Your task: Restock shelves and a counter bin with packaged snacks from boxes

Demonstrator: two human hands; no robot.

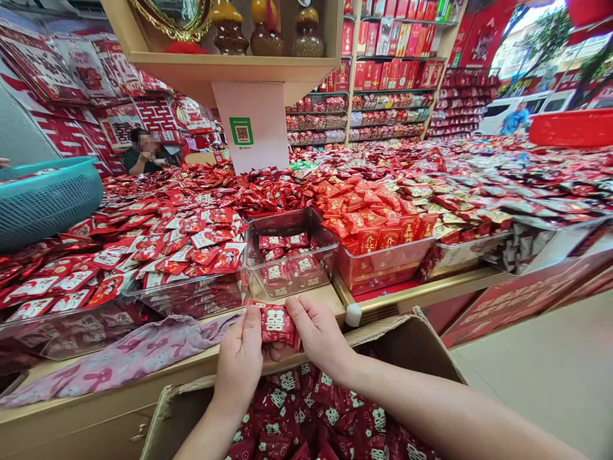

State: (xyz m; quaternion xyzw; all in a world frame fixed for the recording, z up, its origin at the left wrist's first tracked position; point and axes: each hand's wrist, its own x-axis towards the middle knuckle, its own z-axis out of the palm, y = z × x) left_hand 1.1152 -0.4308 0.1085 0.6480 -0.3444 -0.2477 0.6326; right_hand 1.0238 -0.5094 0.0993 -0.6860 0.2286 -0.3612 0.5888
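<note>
Between both hands is a dark red candy packet [276, 323] with a pale double-happiness sign. My left hand [242, 351] pinches its left end, thumb on top. My right hand [318, 332] grips the right end in the same way; some fingers are hidden beneath it. Below them an open cardboard box [165, 418] holds many similar dark red packets [306, 415]. Just beyond the hands stands a clear plastic bin [330, 260], partly filled, with packets lined up along its front.
Heaped red packets [191, 249] fill bins on the left; bright red packets [371, 217] fill one on the right. A pink patterned cloth [129, 358] lies on the counter edge. A teal basket [52, 198] is at left. A person [146, 153] sits behind the counter.
</note>
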